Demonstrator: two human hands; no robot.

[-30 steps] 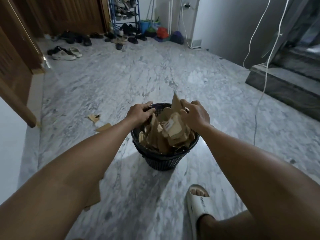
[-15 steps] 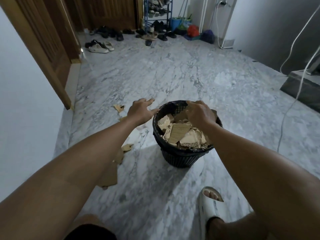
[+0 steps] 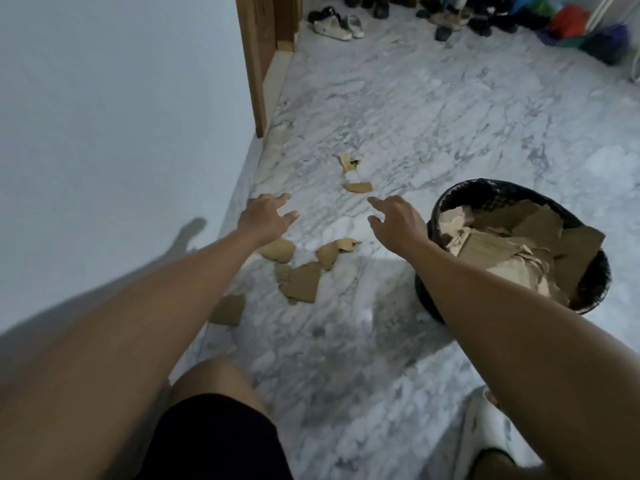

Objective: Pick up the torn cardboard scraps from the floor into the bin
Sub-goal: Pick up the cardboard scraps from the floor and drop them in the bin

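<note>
Both hands reached out empty, each grip spread: the left hand point(image 3: 265, 216) hung just above a scrap point(image 3: 278, 250), the right hand point(image 3: 396, 220) beside the stuffed bin point(image 3: 485, 192). More scraps point(image 3: 304, 280) lay on the floor point(image 3: 433, 109) between them, ready for gathering.

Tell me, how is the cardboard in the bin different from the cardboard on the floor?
The cardboard in the bin is heaped high in the black bin, pieces overlapping; the scraps on the floor lie flat and spread out on the marble. The binned pile includes pale and printed pieces; the floor scraps look plain brown. Both are torn with ragged edges, and neither hand touches either.
</note>
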